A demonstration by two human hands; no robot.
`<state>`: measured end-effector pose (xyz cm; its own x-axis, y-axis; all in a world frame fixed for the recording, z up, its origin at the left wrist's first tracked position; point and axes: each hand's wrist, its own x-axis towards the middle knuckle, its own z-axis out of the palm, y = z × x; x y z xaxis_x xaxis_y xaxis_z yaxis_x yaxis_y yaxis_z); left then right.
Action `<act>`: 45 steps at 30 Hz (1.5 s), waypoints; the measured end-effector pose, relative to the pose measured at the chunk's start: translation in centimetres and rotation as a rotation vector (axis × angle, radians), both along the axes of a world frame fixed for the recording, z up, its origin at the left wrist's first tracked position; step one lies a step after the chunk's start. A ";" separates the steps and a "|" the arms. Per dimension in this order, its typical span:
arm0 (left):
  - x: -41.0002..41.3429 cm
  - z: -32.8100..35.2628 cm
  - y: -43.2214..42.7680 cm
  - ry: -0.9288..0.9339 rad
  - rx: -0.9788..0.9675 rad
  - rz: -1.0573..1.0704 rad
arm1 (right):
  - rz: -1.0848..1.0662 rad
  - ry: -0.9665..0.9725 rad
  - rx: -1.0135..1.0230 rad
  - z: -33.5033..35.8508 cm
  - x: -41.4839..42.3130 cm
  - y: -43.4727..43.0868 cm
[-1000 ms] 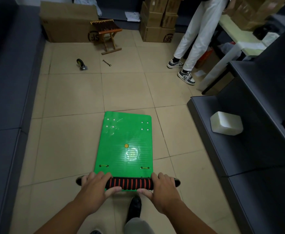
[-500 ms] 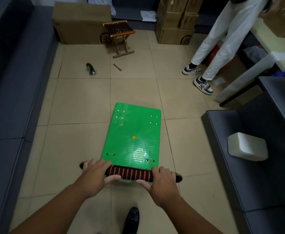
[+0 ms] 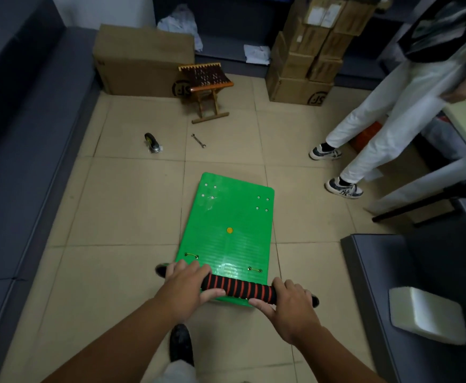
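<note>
A green platform cart (image 3: pixel 230 217) stands on the tiled floor in front of me, its deck turned a little to the right. Its handle bar (image 3: pixel 238 289) has a black grip with red stripes. My left hand (image 3: pixel 185 286) grips the left end of the bar, fingers over the top and thumb under. My right hand (image 3: pixel 287 306) grips the right end the same way. Both of my forearms reach in from the bottom of the view. My black shoe (image 3: pixel 181 344) is on the floor just behind the handle.
A loose caster wheel (image 3: pixel 151 141) and a wrench (image 3: pixel 198 140) lie on the floor ahead. A wooden folding stool (image 3: pixel 205 87) and cardboard boxes (image 3: pixel 305 59) stand at the back. A person in white trousers (image 3: pixel 375 128) stands right. Dark benches line both sides; a white foam block (image 3: pixel 426 313) lies on the right one.
The cart has rolled forward and swung slightly right, with both hands still on the handle. The stool, wheel and wrench appear closer in view.
</note>
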<state>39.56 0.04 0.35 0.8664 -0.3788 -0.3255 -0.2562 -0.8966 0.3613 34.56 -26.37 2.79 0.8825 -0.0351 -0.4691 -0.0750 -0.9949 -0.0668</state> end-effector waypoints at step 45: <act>51.1 -0.2 -11.1 -0.082 0.070 -0.032 | 0.006 -0.043 -0.010 -1.4 51.4 -11.6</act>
<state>90.68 -11.08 0.11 0.8789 -0.3856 -0.2809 -0.3113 -0.9097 0.2749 85.98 -38.01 1.41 0.9022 -0.0341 -0.4300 -0.0661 -0.9960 -0.0597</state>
